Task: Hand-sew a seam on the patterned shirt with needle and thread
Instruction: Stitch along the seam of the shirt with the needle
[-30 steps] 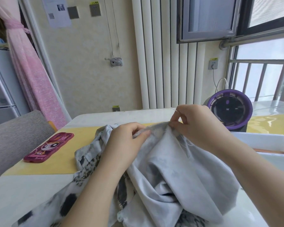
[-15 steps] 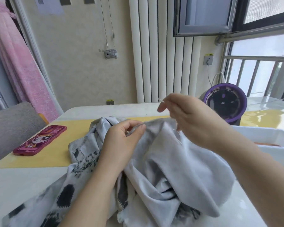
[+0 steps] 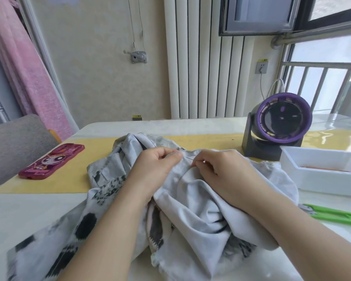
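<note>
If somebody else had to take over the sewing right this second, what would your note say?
Left hand: pinches a fold of the patterned shirt at the seam edge.
Right hand: pinches the needle, which lies along that fold between the hands.
The shirt lies bunched on the table; green thread snips lie on the table beside the right forearm.
Done: sewing is under way; the stitches are too small to see.
Left: probably push the needle through, pull the stitch tight, carry on along the seam, then knot and snip.
</note>
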Action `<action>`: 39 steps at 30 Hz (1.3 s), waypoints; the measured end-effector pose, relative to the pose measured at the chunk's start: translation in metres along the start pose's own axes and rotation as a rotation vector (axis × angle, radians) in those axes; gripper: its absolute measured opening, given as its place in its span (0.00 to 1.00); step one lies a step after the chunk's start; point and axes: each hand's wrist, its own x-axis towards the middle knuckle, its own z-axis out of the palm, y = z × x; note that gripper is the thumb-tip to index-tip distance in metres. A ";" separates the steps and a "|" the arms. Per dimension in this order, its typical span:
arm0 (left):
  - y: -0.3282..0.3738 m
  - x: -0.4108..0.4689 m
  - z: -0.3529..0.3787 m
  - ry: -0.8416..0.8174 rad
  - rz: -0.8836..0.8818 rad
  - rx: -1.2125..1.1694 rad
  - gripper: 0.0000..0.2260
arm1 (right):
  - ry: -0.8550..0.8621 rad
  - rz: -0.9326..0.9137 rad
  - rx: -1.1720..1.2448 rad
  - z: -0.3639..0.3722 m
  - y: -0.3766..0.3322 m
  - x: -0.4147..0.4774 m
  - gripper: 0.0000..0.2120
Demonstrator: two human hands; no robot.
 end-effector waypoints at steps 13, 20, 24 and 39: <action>0.005 -0.004 0.000 -0.017 0.047 0.073 0.06 | 0.016 -0.008 0.039 0.002 0.000 0.000 0.10; 0.009 -0.008 0.004 0.030 0.172 0.164 0.08 | 0.015 -0.007 0.017 0.001 -0.002 0.001 0.10; 0.010 -0.014 0.009 0.144 0.422 0.343 0.05 | 0.013 -0.012 -0.027 -0.002 -0.006 0.003 0.11; 0.010 -0.003 0.007 0.057 -0.070 -0.646 0.04 | -0.354 -0.101 0.281 -0.061 -0.033 0.052 0.04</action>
